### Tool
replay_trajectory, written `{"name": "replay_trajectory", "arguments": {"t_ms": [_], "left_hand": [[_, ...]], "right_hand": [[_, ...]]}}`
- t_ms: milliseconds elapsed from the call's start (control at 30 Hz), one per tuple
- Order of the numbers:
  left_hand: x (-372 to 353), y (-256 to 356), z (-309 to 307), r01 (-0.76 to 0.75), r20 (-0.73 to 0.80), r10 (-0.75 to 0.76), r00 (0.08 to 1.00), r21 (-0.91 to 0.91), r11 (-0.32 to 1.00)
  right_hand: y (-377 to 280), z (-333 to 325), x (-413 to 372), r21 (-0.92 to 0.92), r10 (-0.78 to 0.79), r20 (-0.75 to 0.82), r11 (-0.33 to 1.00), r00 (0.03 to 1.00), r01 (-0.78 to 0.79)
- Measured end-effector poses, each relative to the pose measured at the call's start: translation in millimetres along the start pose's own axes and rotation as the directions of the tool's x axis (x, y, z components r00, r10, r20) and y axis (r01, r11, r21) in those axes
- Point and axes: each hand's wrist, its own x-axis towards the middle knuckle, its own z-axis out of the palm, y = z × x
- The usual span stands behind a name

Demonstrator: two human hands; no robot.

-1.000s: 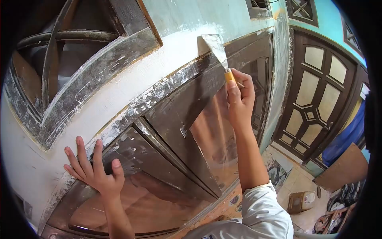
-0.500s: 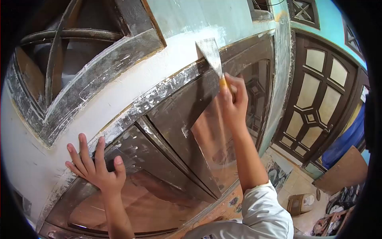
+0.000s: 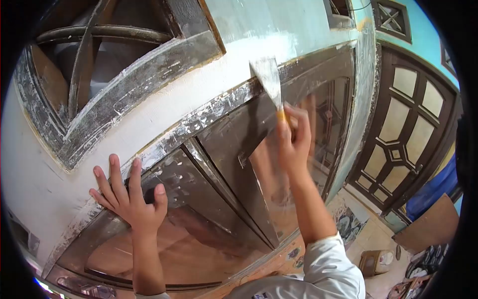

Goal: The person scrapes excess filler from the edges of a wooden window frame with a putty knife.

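Observation:
My right hand (image 3: 294, 137) grips a putty knife by its yellowish handle. The wide metal blade of the putty knife (image 3: 269, 77) points up, its edge at the border between the white-coated wall (image 3: 199, 82) and the dark wooden frame (image 3: 244, 94). My left hand (image 3: 132, 199) is spread flat, fingers apart, over the frame's top rail and the wall's lower edge; it holds nothing. White smears and flecks cover the rail between my hands. Below it are dark window shutters with reflective glass panes (image 3: 164, 249).
A wooden lattice vent (image 3: 144, 74) is set in the wall at upper left. To the right stands a brown door with pale panes (image 3: 398, 119). On the floor at lower right are a plastic jerrycan (image 3: 376, 262), a leaning board (image 3: 430, 224) and a pile of clutter.
The whole view has shifted, so the scene sits further right. The putty knife's blade is slightly lower along the wall's edge. My left hand stays spread in place.

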Motion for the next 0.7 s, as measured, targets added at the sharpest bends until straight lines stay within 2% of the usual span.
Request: {"name": "replay_trajectory", "arguments": {"t_ms": [67,200,233,267,333,400,433,533,567,600,667,700], "left_hand": [[1.1,-0.6,0.0,-0.004,0.004,0.004,1.0,0.007,1.0],[0.7,-0.1,-1.3,0.003,0.012,-0.004,1.0,0.013,1.0],[0.4,0.4,-2.0,0.007,0.019,-0.007,1.0,0.011,1.0],[0.3,1.1,-2.2,0.01,0.017,-0.01,1.0,0.01,1.0],[1.1,2.2,-2.6,0.036,0.022,-0.035,0.999,-0.016,0.999],[0.2,1.3,-1.9,0.034,0.028,-0.033,0.999,-0.012,0.999],[0.5,1.3,-1.5,0.033,0.019,-0.033,0.999,-0.019,0.999],[0.3,2.0,-0.9,0.041,0.006,-0.041,0.999,-0.029,0.999],[0.3,2.1,-1.5,0.043,0.011,-0.043,0.999,-0.035,0.998],[0.2,1.8,-2.2,0.044,0.015,-0.044,0.999,-0.042,0.998],[0.3,2.1,-1.5,0.051,0.002,-0.051,0.999,-0.047,0.998],[0.0,1.7,-1.1,0.05,-0.001,-0.05,0.999,-0.056,0.997]], "right_hand": [[-11.6,6.4,31.7,0.008,0.122,0.045,0.992,0.991,-0.123],[-14.1,7.2,25.7,-0.081,0.108,0.04,0.991,0.993,-0.104],[-7.5,6.4,8.1,-0.082,0.027,0.019,0.996,0.999,-0.025],[-3.2,3.1,-10.2,-0.066,0.085,0.036,0.994,0.996,-0.083],[9.1,7.5,-18.3,-0.041,0.038,0.01,0.998,0.999,-0.037],[-17.9,16.0,8.0,-0.007,0.116,0.032,0.993,0.993,-0.116],[-23.7,21.4,20.1,0.032,0.104,0.033,0.994,0.994,-0.105],[-30.2,24.2,18.2,0.011,0.088,0.03,0.996,0.996,-0.089],[-27.8,20.4,0.7,0.034,0.126,0.045,0.991,0.991,-0.127],[-19.6,22.4,-16.5,-0.034,-0.034,0.006,0.999,0.999,0.034],[-29.2,22.8,-35.2,-0.012,0.043,0.105,0.999,0.994,-0.042],[-28.4,25.8,-32.2,0.0,0.032,0.101,0.999,0.994,-0.032]]}}
